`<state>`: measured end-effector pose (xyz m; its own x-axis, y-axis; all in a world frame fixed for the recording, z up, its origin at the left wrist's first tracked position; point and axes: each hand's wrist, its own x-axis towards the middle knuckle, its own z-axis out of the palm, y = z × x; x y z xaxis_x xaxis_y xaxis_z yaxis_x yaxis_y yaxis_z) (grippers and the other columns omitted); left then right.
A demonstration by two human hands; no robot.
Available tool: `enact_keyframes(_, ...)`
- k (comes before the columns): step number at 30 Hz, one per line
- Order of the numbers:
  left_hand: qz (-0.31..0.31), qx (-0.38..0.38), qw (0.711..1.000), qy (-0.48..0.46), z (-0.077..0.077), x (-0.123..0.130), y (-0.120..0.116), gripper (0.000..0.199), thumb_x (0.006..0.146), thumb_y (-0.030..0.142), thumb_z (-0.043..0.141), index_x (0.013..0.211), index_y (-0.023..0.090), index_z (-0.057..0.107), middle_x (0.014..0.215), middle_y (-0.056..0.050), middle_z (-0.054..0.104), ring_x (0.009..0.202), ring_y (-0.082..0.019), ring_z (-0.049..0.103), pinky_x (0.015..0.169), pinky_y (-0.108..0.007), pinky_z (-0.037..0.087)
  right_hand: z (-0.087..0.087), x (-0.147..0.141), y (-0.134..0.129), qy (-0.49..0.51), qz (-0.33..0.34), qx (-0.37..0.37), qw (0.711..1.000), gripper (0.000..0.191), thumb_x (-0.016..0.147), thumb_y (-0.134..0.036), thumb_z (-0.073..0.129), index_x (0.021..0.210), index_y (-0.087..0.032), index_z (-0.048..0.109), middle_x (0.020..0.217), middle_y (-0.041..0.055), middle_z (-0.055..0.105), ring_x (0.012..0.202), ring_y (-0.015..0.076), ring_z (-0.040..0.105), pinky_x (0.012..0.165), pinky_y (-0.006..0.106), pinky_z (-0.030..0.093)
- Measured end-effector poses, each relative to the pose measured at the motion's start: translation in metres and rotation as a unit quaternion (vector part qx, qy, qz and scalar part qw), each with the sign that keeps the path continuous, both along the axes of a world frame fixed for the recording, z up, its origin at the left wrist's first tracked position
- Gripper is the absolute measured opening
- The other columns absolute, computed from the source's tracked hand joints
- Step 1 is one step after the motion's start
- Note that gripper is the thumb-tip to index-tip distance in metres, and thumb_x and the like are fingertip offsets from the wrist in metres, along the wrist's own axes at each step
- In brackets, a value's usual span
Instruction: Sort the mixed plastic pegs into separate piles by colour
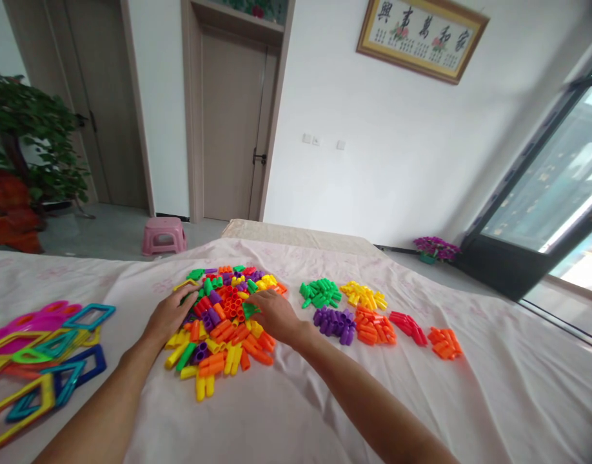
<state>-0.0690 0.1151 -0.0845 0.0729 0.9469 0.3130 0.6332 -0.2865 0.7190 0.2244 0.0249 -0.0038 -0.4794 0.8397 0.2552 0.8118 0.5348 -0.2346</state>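
Note:
A mixed pile of plastic tube-shaped building pieces (231,303) in red, orange, yellow, green and purple lies on the cloth between my hands. My left hand (173,314) rests at the pile's left edge, fingers stretched forward and apart, beside a yellow frame-shaped piece (186,284). At the pile's right side, my right hand (275,314) has its fingers closed on a green plastic piece (250,310). Separate heaps sit to the right: green pieces (320,293), yellow pieces (364,296), purple pieces (335,324), orange pieces (374,325) and red pieces (409,327).
A smaller orange group (445,343) lies farthest right. Colourful magnetic tile frames (49,386) overlap at the left, over a pink item (44,319). A pale cloth (354,412) covers the surface. Beyond it stand a pink stool (164,236) and potted flowers (436,248).

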Motion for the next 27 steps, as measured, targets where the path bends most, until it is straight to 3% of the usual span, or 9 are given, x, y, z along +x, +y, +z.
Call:
enact_keyframes(4,0.008,0.004,1.000,0.004,0.003,0.002,-0.001,0.054,0.090,0.054,0.043,0.124,0.024,0.070,0.138,-0.005,0.064,0.129,-0.027,0.057,0.111,-0.040,0.041,0.000,0.001,-0.002,-0.018,-0.028,-0.001,0.999,0.039,0.088,-0.031,0.071,0.126,-0.024,0.064,0.119,0.0075,0.069,0.110,0.0230,0.060,0.094,0.032,0.046)
enact_keyframes(7,0.009,0.010,1.000,0.000,0.003,0.002,-0.001,0.053,0.089,0.054,0.044,0.123,0.024,0.071,0.135,-0.004,0.066,0.128,-0.027,0.059,0.110,-0.040,0.043,0.003,0.019,-0.001,0.000,-0.051,0.016,0.999,0.038,0.090,-0.033,0.068,0.127,-0.025,0.064,0.120,0.0076,0.069,0.112,0.0227,0.060,0.094,0.032,0.046)
enact_keyframes(11,0.003,0.013,1.000,0.000,0.001,0.001,0.001,0.052,0.090,0.053,0.044,0.124,0.024,0.070,0.138,-0.005,0.064,0.131,-0.026,0.056,0.113,-0.039,0.039,0.017,0.076,0.013,0.031,-0.140,0.047,0.989,0.035,0.092,-0.030,0.063,0.127,-0.023,0.065,0.124,0.0080,0.069,0.115,0.0225,0.061,0.099,0.033,0.045)
enact_keyframes(16,0.003,0.004,1.000,-0.011,-0.002,0.001,0.003,0.053,0.091,0.054,0.043,0.127,0.025,0.069,0.140,-0.005,0.062,0.133,-0.025,0.053,0.116,-0.039,0.035,0.032,0.149,0.033,-0.086,-0.261,0.006,0.961,0.036,0.089,-0.025,0.063,0.125,-0.022,0.068,0.117,0.0091,0.072,0.113,0.0256,0.061,0.094,0.033,0.045)
enact_keyframes(20,-0.003,0.003,0.999,-0.034,-0.003,0.001,0.003,0.054,0.092,0.056,0.041,0.127,0.025,0.068,0.141,-0.004,0.062,0.134,-0.025,0.052,0.117,-0.038,0.033,0.032,0.170,0.038,-0.161,-0.223,0.006,0.961,0.036,0.086,-0.021,0.066,0.121,-0.024,0.071,0.118,0.0068,0.073,0.118,0.0265,0.057,0.098,0.035,0.041)
enact_keyframes(27,-0.013,0.018,0.999,-0.036,0.012,0.006,-0.009,0.055,0.093,0.056,0.039,0.125,0.023,0.070,0.139,-0.004,0.063,0.134,-0.024,0.053,0.116,-0.036,0.035,0.020,0.168,0.043,-0.202,-0.172,-0.001,0.964,0.036,0.081,-0.015,0.067,0.116,-0.024,0.073,0.121,0.0068,0.071,0.121,0.0261,0.056,0.101,0.036,0.039)
